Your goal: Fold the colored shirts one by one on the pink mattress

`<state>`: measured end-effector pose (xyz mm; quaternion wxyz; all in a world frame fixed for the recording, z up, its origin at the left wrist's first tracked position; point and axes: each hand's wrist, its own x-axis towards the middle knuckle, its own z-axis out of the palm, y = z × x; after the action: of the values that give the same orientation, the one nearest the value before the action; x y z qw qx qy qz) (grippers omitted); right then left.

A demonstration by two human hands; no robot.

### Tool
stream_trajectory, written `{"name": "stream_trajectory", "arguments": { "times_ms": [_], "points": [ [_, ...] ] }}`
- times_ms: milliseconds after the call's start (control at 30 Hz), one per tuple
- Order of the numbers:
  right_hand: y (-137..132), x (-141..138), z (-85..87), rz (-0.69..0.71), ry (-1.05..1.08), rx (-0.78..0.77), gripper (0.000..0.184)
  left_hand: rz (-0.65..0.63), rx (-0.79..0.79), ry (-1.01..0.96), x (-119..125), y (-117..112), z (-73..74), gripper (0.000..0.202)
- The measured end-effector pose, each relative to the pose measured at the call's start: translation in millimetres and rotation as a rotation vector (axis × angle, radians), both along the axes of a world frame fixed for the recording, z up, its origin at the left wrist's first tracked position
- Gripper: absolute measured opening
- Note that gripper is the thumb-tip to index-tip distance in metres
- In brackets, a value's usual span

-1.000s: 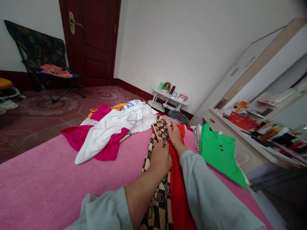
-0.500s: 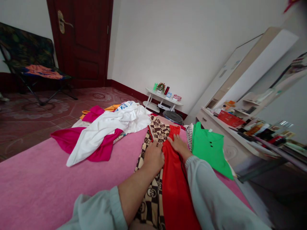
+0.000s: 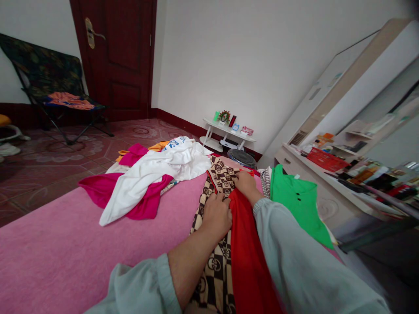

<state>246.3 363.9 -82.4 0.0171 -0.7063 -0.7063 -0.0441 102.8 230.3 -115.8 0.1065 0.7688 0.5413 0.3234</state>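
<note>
My left grip [image 3: 218, 218] rests on the brown-and-cream checked cloth [image 3: 219, 261], fingers bent; I cannot tell whether they pinch any of it. My right grip [image 3: 246, 185] lies farther out, fingers curled down where the checks meet the red cloth [image 3: 247, 244]; its thumb is hidden, so I cannot tell how narrow it is. Checks and red run side by side over the pink bed [image 3: 81, 244], from near its far edge down toward me; I cannot tell if they form one garment. Left of them, a white shirt [image 3: 144, 179] lies over magenta cloth [image 3: 149, 207]; a green top [image 3: 296, 200] lies along the bed's right edge.
</note>
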Motion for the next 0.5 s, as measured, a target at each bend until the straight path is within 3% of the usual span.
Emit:
{"name": "stream_trajectory", "arguments": {
  "times_ms": [167, 233, 367, 500],
  "points": [
    [-27.2, -66.0, 8.9, 0.114, 0.054, 0.089, 0.057, 0.007, -0.035, -0.012, -1.3, -1.5, 3.4, 0.029],
    [-31.5, -77.7, 5.0, 0.112, 0.132, 0.077, 0.047, 0.001, -0.046, -0.013, -2.0, -1.8, 4.5, 0.028],
    [-20.4, -73.1, -1.6, 0.097, 0.382, 0.135, 0.014, -0.011, -0.068, -0.045, -3.4, -1.8, 5.9, 0.028],
    [-9.0, -51.8, -10.7, 0.08, 0.564, 0.182, 0.024, -0.012, -0.051, -0.17, -3.3, -0.2, 5.1, 0.029]
  ]
}}
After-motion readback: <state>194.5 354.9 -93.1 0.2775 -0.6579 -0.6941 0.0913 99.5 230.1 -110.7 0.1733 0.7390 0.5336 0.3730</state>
